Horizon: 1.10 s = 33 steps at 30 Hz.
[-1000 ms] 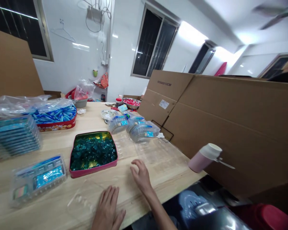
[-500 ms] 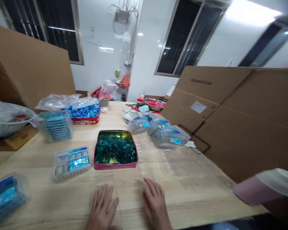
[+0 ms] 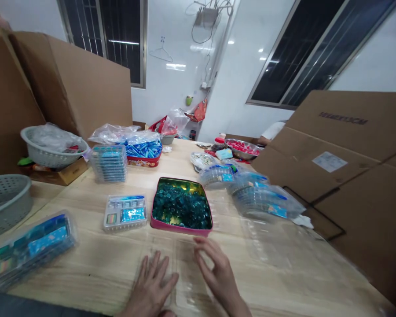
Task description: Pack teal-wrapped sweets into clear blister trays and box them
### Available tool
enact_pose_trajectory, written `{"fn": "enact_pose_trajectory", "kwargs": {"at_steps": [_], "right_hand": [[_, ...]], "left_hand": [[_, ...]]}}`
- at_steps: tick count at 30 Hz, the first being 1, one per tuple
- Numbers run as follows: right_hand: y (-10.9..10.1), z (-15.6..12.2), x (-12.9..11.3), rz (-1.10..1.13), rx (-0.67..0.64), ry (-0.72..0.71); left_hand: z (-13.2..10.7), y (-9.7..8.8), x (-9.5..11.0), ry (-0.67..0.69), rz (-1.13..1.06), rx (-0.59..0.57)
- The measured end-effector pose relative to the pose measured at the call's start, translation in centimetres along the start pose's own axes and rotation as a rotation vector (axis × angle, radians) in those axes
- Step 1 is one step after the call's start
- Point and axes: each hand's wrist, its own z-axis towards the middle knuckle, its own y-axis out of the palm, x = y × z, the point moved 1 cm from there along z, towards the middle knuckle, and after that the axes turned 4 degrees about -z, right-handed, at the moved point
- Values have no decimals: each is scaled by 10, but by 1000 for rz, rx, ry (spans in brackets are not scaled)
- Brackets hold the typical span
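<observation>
Both hands (image 3: 185,281) rest on the table (image 3: 86,264); the tin (image 3: 182,205) lies just behind them, the packed tray (image 3: 125,213) left of it

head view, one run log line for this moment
left hand: flat on clear tray | right hand: curled at tray | red tin: just beyond

nothing reads clearly to me here. the cardboard box (image 3: 350,136) on my right carries one line of dark printed characters (image 3: 343,118), too blurred to make out, and a white sticker (image 3: 329,161) with print too small.
</observation>
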Motion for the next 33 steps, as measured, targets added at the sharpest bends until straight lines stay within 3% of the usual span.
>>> {"fn": "enact_pose_trajectory", "kwargs": {"at_steps": [2,5,10,12,15,17,19,22,24,26,28,33], "right_hand": [[2,38,16,-8,23,65],[22,88,39,-184,-43,143],[44,120,48,-500,-194,170],[43,118,49,-440,-152,185],[38,105,48,-71,-8,224],[37,93,40,237,64,272],[38,78,23,443,89,292],[41,58,-13,478,112,182],[44,47,-35,425,122,69],[48,39,-48,411,106,15],[54,37,-52,484,59,71],[73,42,-40,842,-131,477]], "left_hand": [[1,0,2,14,6,34],[4,-2,5,33,67,98],[-1,-7,6,40,128,127],[-2,-14,4,35,69,110],[7,-36,1,-37,-213,153],[22,-56,-3,-245,-553,207],[43,-73,-7,-641,-956,236],[73,-84,-12,-1004,-1690,270],[85,-83,-18,-1090,-2001,273],[87,-78,-27,-1105,-2090,298],[84,-75,-38,-1095,-2042,317],[78,-71,-60,-1031,-1798,272]]}}
